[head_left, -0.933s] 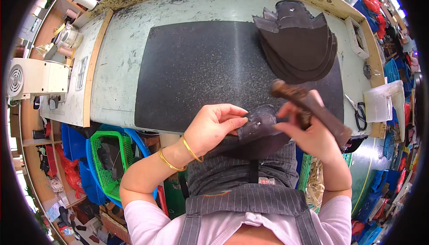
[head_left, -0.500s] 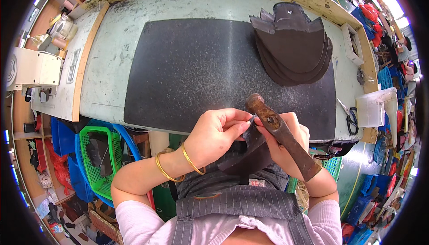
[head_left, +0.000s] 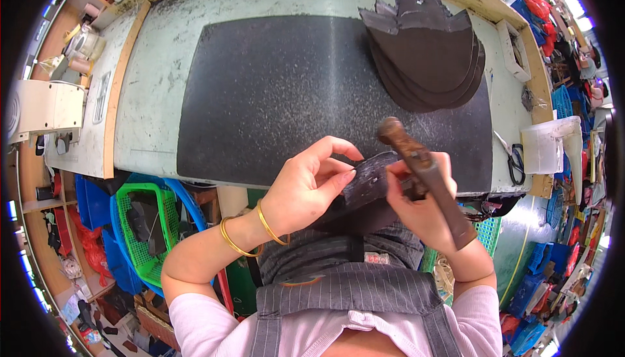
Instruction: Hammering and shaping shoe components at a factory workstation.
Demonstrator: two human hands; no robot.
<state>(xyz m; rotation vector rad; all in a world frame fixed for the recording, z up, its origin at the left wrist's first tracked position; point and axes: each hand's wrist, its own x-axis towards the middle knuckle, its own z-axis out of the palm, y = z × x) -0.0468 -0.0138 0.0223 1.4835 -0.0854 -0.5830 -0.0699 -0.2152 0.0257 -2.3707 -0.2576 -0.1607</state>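
My right hand (head_left: 423,204) is wrapped round a rusty hammer (head_left: 426,173), its head pointing up and away from me. The thumb and fingers of that hand also pinch the edge of a dark leather-like piece (head_left: 368,184), which hangs over my lap at the table's front edge. My left hand (head_left: 312,178) is at the left side of the piece, index finger raised apart from the thumb; whether the thumb touches the piece is unclear. On the black mat (head_left: 273,96) lies a stack of similar dark brown pieces (head_left: 423,57), with notched, folded far ends.
Black-handled scissors (head_left: 514,158) lie at the table's right edge, beside a translucent plastic container (head_left: 553,148). A wooden rail (head_left: 124,90) bounds the left side and a raised board the back. Below left stands a green basket (head_left: 166,227) inside a blue tub.
My left fingers have parted from their pinch on the piece. The piece has turned to show more of its upper face. My right hand and the hammer have shifted slightly right and away.
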